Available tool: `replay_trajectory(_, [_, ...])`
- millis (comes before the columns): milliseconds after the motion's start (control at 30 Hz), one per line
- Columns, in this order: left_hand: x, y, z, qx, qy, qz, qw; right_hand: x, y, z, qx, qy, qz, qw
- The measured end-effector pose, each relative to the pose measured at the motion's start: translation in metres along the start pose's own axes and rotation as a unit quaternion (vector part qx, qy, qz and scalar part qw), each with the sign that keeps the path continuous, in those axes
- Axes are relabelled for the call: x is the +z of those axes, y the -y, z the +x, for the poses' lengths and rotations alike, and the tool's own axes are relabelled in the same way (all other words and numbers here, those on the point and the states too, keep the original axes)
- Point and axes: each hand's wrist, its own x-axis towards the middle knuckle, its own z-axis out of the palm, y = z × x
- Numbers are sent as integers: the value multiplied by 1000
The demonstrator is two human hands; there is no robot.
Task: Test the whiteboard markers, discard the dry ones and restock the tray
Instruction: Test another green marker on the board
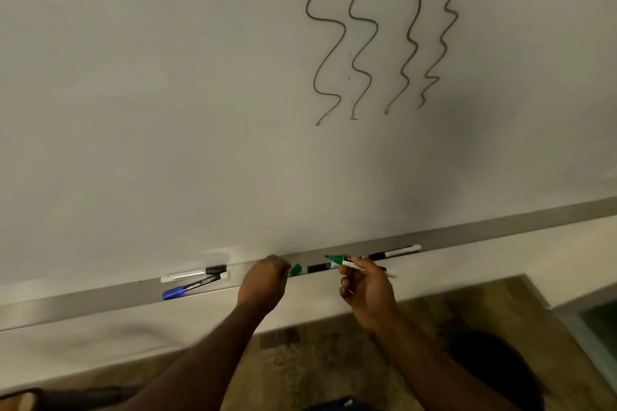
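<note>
Marker (pixel 344 261) with green tip and no cap, held in curled right grip (pixel 365 290) over tray (pixel 500 227), left grip (pixel 265 280) curled beside green cap (pixel 295 270), cannot tell if holding it

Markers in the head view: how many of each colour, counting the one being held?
Black markers: 3, on the tray
Blue marker: 1, on the tray
Green marker: 1, uncapped, held in the right hand
Total: 5
</note>
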Motion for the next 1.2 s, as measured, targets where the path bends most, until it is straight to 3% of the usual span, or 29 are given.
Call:
replay_trajectory(233, [18,-13,24,-88,27,45,995,-16,-9,4,8,-30,-52,998])
replay_trajectory(433, [28,-9,30,-79,37,95,992,-28,-7,7,11,-37,-63,997])
replay_trajectory(533, [23,-9,30,-58,28,58,996,-34,-2,10,-2,-52,-69,996])
replay_trajectory(733, [1,-25,25,47,46,-153,986,-43,9,15,-21,-45,-88,995])
replay_trajectory(1000, [-5,-55,18,190,82,-125,970,-47,11,11,-34,-34,-139,989])
replay_trajectory(1200, [-3,-71,14,236,87,-125,960,-49,10,4,-39,-25,-171,984])
